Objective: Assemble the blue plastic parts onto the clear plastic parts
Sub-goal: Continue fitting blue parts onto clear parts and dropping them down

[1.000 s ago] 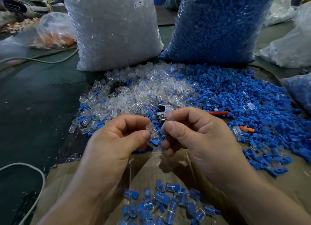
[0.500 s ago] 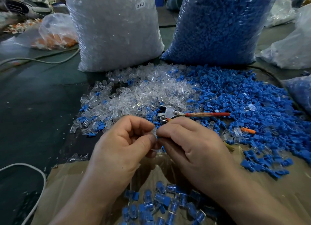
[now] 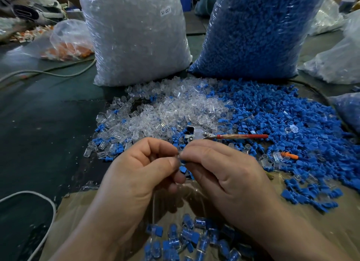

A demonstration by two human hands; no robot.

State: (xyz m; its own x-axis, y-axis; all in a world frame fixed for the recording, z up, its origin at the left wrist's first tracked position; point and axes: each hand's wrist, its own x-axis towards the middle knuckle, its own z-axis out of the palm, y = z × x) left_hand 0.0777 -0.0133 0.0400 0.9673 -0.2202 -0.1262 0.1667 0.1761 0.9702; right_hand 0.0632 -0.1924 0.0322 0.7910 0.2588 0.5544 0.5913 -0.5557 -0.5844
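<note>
Two tall plastic sacks stand at the back of a dark green table (image 3: 39, 124), one full of clear parts (image 3: 136, 36) and one full of blue parts (image 3: 253, 32). In front of them lie a loose heap of clear pieces (image 3: 165, 112) and a wider spread of blue pieces (image 3: 292, 124), with a red-handled tool (image 3: 243, 136) between the heaps. A white cable (image 3: 48, 204) curves along the near left edge.

Brown cardboard (image 3: 78, 212) near the person holds joined blue-and-clear pieces (image 3: 187, 235). Above it, the left hand (image 3: 136, 175) and right hand (image 3: 229, 175) meet fingertip to fingertip. Both have their fingers curled and pinch one small clear part (image 3: 178, 155) between thumbs and forefingers. The fingers mostly hide it.
</note>
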